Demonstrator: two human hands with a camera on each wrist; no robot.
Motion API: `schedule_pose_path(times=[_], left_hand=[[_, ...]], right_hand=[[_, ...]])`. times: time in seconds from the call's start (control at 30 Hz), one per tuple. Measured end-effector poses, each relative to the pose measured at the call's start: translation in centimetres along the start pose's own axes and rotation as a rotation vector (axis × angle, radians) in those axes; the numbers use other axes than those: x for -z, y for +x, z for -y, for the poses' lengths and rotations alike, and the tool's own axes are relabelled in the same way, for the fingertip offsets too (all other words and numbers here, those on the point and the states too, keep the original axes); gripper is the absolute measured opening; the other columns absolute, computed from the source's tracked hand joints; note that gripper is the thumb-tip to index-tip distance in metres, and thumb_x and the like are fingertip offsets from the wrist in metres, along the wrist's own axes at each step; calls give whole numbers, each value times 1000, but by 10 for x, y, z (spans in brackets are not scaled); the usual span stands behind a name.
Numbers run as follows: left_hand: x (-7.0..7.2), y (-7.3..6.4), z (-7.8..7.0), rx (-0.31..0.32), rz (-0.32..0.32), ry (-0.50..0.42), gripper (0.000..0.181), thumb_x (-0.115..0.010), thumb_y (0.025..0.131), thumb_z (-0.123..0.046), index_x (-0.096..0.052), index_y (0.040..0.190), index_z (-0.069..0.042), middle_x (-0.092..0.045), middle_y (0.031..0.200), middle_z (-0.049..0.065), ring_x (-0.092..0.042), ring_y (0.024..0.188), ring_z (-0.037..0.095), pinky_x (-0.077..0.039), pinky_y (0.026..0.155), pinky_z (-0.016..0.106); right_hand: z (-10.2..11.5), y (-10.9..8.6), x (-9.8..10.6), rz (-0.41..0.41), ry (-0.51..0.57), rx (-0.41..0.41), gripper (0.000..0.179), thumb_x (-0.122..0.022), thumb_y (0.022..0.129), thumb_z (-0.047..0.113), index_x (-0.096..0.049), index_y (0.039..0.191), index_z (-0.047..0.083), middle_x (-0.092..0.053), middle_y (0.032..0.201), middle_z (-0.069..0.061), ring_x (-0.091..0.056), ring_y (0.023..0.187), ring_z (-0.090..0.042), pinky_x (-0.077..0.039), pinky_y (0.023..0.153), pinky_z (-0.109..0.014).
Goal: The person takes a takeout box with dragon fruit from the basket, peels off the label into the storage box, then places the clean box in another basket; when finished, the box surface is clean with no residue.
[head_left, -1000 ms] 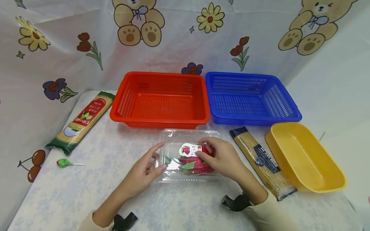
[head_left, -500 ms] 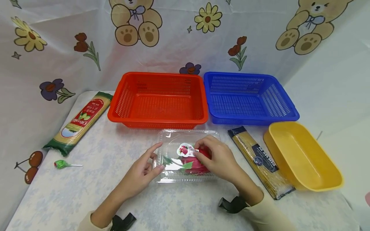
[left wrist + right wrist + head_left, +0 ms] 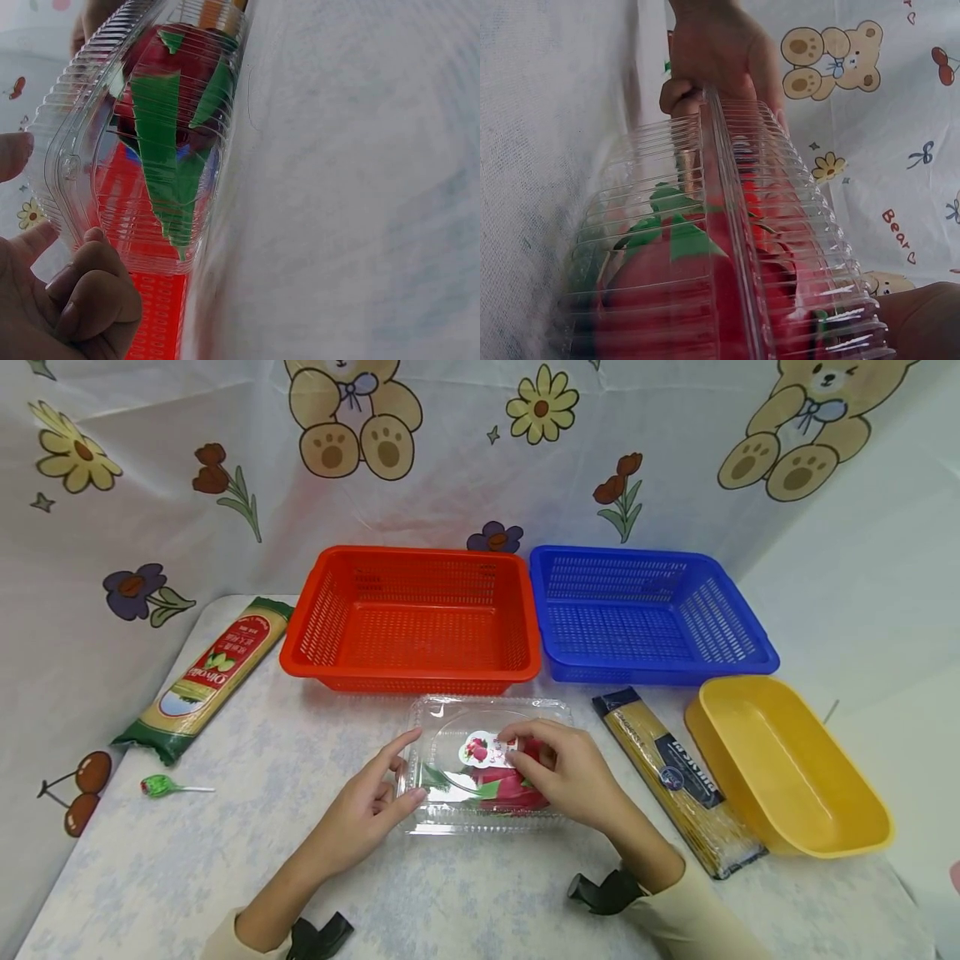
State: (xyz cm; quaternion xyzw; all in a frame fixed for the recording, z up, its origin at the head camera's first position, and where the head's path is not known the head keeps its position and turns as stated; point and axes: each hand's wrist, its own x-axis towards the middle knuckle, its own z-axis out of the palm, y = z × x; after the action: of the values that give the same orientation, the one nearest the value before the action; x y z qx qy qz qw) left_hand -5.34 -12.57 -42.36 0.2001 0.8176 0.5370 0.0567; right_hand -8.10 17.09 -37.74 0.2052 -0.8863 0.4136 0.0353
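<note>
A clear plastic clamshell box [image 3: 450, 727] lies on the table in front of me, with a red dragon fruit [image 3: 517, 789] with green leaf tips inside. On its lid is a white sticker [image 3: 478, 749] printed with fruit. My right hand [image 3: 573, 768] pinches at the sticker's right end, thumb and index finger close together over the lid. At the box's left side, my left hand [image 3: 369, 810] rests its extended thumb and index finger on the lid edge. Its other fingers [image 3: 97, 292] curl beside the rim in the left wrist view.
A red basket [image 3: 412, 683] and a blue basket [image 3: 660, 677] stand behind the box. To the right are a pasta packet [image 3: 675, 777] and a yellow tub [image 3: 787, 777]. A green-red pasta packet [image 3: 210, 677] and a green lollipop [image 3: 159, 786] lie on the left.
My right fingertips have shifted slightly left over the sticker and now cover more of its right end. The left hand and the box keep their place.
</note>
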Motion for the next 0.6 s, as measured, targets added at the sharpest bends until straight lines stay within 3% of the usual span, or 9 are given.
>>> schedule_pose_path(times=[0.27,0.6], left_hand=[[0,0,0,-3,-5,12,71,-70,99,-29,-32,159,-36,-53,115,8,-31,52,0,-33,44,22],[0,0,-1,-5,-1,7,71,-69,99,-29,-32,159,-36,-53,114,8,-31,52,0,-34,44,23]], right_hand=[[-2,0,1,-1,93,-39,21,-79,90,12,-76,107,25,-43,60,7,-39,51,-10,-28,44,-25],[-10,-2,3,-22,296,-80,19,-82,89,14,-78,107,19,-44,60,-1,-38,51,-12,-26,42,-26]])
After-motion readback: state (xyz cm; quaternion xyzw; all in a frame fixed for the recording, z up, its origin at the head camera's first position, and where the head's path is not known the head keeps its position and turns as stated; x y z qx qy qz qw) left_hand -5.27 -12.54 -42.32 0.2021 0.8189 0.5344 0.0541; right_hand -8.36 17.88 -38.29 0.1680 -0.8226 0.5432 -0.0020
